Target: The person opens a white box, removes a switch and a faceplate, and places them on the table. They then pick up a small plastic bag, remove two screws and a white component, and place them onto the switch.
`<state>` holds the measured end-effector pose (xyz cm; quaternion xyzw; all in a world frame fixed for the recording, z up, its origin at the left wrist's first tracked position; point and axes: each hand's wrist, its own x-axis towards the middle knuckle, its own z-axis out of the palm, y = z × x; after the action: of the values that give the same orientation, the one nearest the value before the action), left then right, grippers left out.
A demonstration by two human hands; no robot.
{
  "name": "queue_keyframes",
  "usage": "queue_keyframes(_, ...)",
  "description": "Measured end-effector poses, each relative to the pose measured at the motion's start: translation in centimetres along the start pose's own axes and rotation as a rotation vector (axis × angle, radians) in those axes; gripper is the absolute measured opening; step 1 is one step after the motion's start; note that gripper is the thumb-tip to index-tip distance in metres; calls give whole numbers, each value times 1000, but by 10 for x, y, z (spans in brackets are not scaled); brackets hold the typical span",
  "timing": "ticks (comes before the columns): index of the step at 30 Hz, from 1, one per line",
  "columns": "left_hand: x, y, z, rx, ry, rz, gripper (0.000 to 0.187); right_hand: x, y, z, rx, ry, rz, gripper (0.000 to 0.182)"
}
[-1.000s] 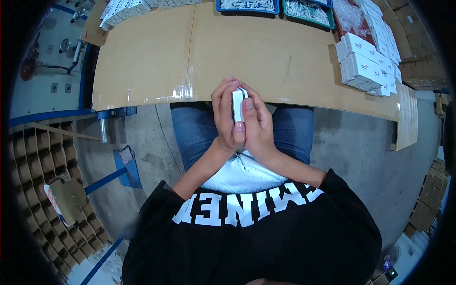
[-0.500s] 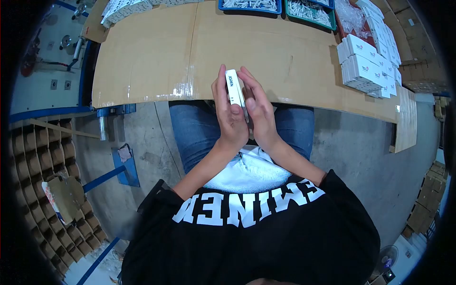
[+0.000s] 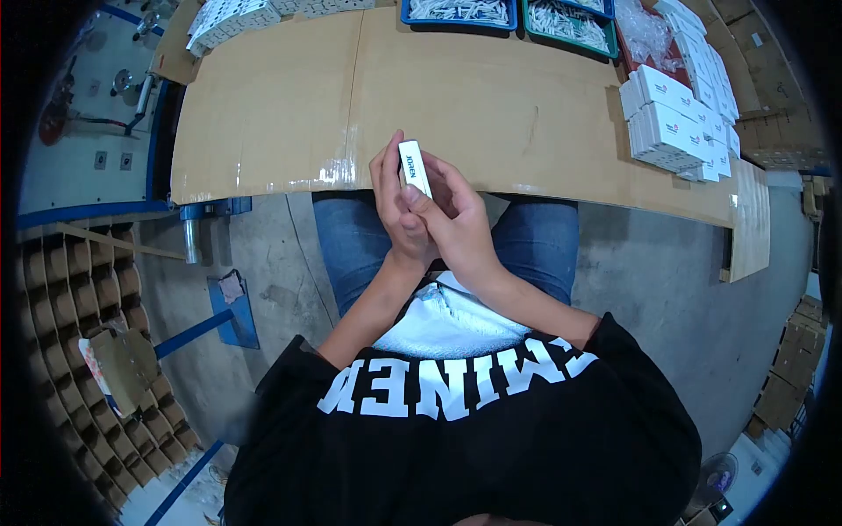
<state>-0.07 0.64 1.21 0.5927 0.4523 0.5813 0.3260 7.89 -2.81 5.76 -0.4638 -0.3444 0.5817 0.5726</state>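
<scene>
A slim white box (image 3: 415,167) with dark lettering on its narrow side stands between my two hands, above my lap near the table's front edge. My left hand (image 3: 398,210) lies along the box's left side, its fingers pointing up and its palm partly hidden. From the right, my right hand (image 3: 461,221) wraps the box, with its thumb across the lower part. Both hands are closed around the box, which hides its lower end.
Cardboard covers the table (image 3: 456,96). Stacked white boxes (image 3: 671,127) stand at its right. A blue tray (image 3: 460,28) and a green tray (image 3: 574,44) of small white parts sit at the back. More white boxes (image 3: 232,22) lie back left.
Both hands and the box have shifted left and slightly toward me. My right hand has closed in, its thumb now over the box's lower part.
</scene>
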Motion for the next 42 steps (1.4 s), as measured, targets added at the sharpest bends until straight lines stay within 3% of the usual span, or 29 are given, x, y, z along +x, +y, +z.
queue_keyframes(3, -4, -7, -2, -16, 33, 64, 123, -4, 0, 1, 42, -36, -3, 64)
queue_keyframes(9, 3, -1, -5, 5, 23, 172, 124, -12, -2, 2, -87, -36, -102, 54)
queue_keyframes(15, 1, 6, -5, 37, 13, 184, 92, -14, -4, -2, -190, -51, -118, 50)
queue_keyframes(17, 1, 10, -1, -109, 80, 136, 81, -14, -6, 0, -198, -13, -203, 50)
queue_keyframes(24, -4, 2, -4, -82, 46, 137, 83, -17, -3, 6, -208, -2, -244, 51)
queue_keyframes(29, 0, -2, 3, -196, 86, 105, 96, -4, -10, 2, -158, -63, -128, 51)
queue_keyframes(33, -3, -15, 8, -212, -38, 80, 117, 7, -6, -19, -61, -90, -28, 50)
queue_keyframes(38, -4, -23, 4, -56, -98, 211, 114, 7, -13, -29, -23, -120, 33, 50)
queue_keyframes(40, 2, -13, 4, -138, -95, 56, 109, 13, -12, -37, -38, -144, 58, 50)
queue_keyframes(41, 2, -6, 7, -209, -40, 5, 93, 16, -6, -43, -314, -96, -40, 53)
queue_keyframes(42, 4, -1, 5, -206, -37, 8, 93, 18, -5, -47, -588, -47, -140, 55)
